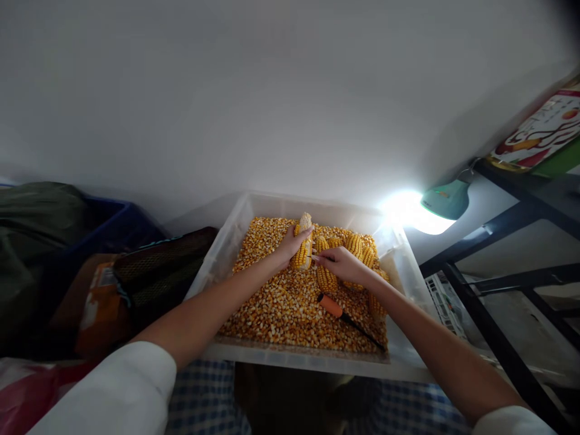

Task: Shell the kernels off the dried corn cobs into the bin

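Observation:
My left hand [290,248] is wrapped round an ear of corn [301,258], which stands nearly upright over the kernels. Its pale cob shows at the top and along the right side, where kernels are gone. Close against that bare strip, my right hand [341,264] has its fingers pinched. Something thin and dark seems to stick out of them, too small to name. Loose corn kernels [276,308] fill the plastic bin [312,357] beneath both hands. A screwdriver-like tool with an orange handle [330,306] and dark shaft lies on the kernels below my right hand.
Several whole ears of corn [325,279] lie at the bin's right side, partly under my right arm. A lit lamp [446,202] hangs from a dark metal rack [493,235] at right. Left of the bin are a dark mesh bag [167,272] and a blue crate [111,220].

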Tool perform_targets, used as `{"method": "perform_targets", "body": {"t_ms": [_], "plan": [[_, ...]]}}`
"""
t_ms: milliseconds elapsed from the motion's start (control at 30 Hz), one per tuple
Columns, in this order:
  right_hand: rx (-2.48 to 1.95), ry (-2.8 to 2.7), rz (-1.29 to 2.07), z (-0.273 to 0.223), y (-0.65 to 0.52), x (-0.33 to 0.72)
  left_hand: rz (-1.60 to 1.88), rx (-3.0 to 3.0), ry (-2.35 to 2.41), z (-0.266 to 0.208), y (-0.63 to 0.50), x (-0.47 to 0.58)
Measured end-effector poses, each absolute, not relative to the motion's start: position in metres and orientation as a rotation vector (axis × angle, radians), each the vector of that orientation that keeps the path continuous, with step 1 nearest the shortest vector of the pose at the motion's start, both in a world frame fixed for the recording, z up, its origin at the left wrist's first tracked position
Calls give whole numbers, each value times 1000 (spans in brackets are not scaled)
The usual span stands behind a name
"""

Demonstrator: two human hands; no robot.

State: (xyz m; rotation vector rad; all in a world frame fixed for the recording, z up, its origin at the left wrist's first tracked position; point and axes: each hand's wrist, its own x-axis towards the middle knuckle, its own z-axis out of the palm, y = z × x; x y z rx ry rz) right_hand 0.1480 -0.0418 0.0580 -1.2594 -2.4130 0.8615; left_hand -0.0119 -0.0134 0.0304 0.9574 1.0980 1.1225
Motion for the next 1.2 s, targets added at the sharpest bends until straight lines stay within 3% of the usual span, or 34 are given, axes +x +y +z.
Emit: {"method": "perform_targets", "body": {"t_ms": [1200], "plan": [[-1246,-2416,878,65,-40,151,1179,993,1124,28,-12,-13]]}}
